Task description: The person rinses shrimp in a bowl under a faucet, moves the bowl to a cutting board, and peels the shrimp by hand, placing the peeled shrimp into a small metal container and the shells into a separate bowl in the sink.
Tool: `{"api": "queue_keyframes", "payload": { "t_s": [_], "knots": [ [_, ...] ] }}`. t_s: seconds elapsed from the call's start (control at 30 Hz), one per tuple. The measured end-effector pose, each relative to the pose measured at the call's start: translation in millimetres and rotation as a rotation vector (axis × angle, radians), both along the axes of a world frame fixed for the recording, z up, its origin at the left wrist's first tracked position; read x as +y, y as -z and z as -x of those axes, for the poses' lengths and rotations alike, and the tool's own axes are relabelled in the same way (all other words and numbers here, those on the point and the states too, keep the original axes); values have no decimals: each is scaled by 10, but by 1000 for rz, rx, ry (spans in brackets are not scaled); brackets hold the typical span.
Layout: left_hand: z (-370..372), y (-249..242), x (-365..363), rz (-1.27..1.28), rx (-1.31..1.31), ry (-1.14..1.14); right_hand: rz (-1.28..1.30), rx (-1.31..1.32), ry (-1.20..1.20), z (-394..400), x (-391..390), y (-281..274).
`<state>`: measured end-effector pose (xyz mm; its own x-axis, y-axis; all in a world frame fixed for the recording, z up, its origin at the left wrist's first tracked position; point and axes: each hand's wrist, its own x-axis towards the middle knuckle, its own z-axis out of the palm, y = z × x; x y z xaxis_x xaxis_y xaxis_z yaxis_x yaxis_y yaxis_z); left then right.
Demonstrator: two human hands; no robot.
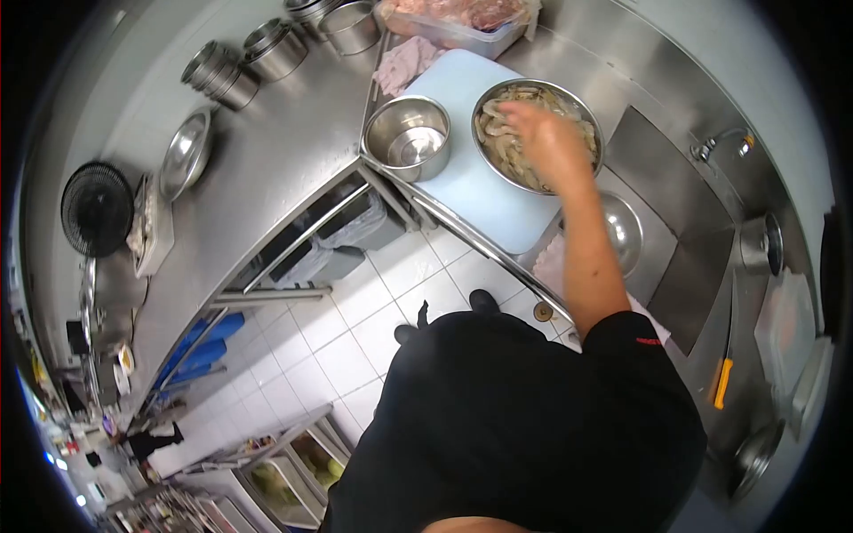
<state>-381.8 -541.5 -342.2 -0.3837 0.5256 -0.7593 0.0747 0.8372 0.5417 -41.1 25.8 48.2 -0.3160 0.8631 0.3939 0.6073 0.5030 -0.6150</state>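
Note:
My right hand (548, 142) is over a round steel bowl (601, 133) of raw shrimp (506, 147). Its fingers point left across the shrimp and are smeared by motion, so their grip cannot be made out. Beneath the bowl lies a pale blue cutting board (511, 226). A deep steel pot (408, 138), with nothing seen inside but its shiny bottom, stands at the board's left edge. My left hand is out of view.
A plastic tub (475, 40) of raw meat and a pink cloth (408, 64) sit behind the board. Right of it are an upturned-looking steel bowl (620, 233), a tap (706, 147) and a yellow-handled knife (724, 382). Steel pots (275, 51) line the left counter (293, 133).

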Motion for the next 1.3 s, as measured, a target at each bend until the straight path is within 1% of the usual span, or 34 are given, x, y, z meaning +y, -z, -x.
{"api": "queue_keyframes", "payload": {
  "t_s": [0.07,0.17,0.23,0.27,0.3,0.37,0.4,0.43,0.47,0.5,0.53,0.57,0.6,0.63,0.67,0.7,0.73,0.77,0.8,0.83,0.87,0.9,0.93,0.97,1.03,1.07,1.1,1.13,1.17,1.2,1.23,1.27,1.3],
  "knots": [
    [-277,-102,-33,-21,-38,-141,24,-199,84,-149,218,-109],
    [-508,-40,-28,-118,-165,-426,61,-362,-126,-78,514,167],
    [-591,-92,81,-197,-227,-575,-1,-510,-132,30,521,281],
    [-665,-378,201,-191,-132,-497,-40,-583,-135,92,513,295],
    [-797,-872,439,-181,-34,-422,-81,-559,-104,113,463,296],
    [-812,-832,338,-251,-74,-500,-125,-783,-110,152,609,401],
    [-879,-1009,404,-253,-191,-729,-113,-767,-84,132,700,526],
    [-977,-1085,332,-251,-148,-767,-132,-782,-145,114,803,580],
    [-1055,-1092,184,-300,-158,-821,-230,-647,-184,121,685,479],
    [-1150,-1090,4,-274,-127,-842,-227,-534,-224,186,541,303],
    [-1286,-1059,-193,-245,-110,-876,-193,-654,-214,264,781,397],
    [-1422,-941,-463,-232,-125,-937,-364,-543,-223,328,941,596],
    [-1593,-772,-760,-211,-151,-991,-319,-451,-375,532,735,397],
    [-1806,-671,-1023,-142,-131,-1046,-328,-499,-389,709,476,264],
    [-2060,-748,-1233,-73,-87,-1135,-258,-592,-394,894,278,151],
    [-2260,-665,-1484,-1,-103,-1200,-244,-702,-424,1048,198,96],
    [-2484,-532,-1691,73,-128,-1243,-326,-746,-460,1101,423,358],
    [-2711,-460,-1870,69,-152,-1297,-276,-891,-485,1175,650,572],
    [-2927,-449,-1999,69,-171,-1344,-223,-951,-416,1231,793,642],
    [-3132,-428,-2113,70,-186,-1386,-244,-825,-476,1179,964,751],
    [-3346,-387,-2226,75,-204,-1420,-242,-886,-413,1167,882,684],
    [-3538,-362,-2304,85,-228,-1445,-116,-926,-387,1163,727,531],
    [-3662,-365,-2355,96,-258,-1458,-142,-934,-361,1124,698,530],
    [-3748,-353,-2351,55,-254,-1584,-178,-930,-355,1104,743,560],
    [-3774,-507,-2272,-33,-229,-1819,-224,-925,-332,1050,830,627],
    [-3679,-443,-2397,-256,-66,-1941,-243,-921,-320,1018,876,657],
    [-3532,-485,-2521,-487,102,-2042,-255,-919,-313,982,891,686],
    [-3267,-772,-2626,-337,432,-2017,-272,-918,-300,937,909,720],
    [-2962,-780,-3024,-89,682,-1802,-288,-915,-289,878,918,741],
    [-2639,-824,-3508,214,1160,-1341,-307,-914,-280,822,930,760],
    [-2351,-1737,-3477,40,1219,-1564,-332,-913,-271,777,954,815],
    [-2156,-2526,-3539,93,1356,-1512,-355,-907,-257,732,955,865],
    [-2040,-3387,-3630,73,1469,-1333,-379,-900,-248,661,960,915]
  ]
}}
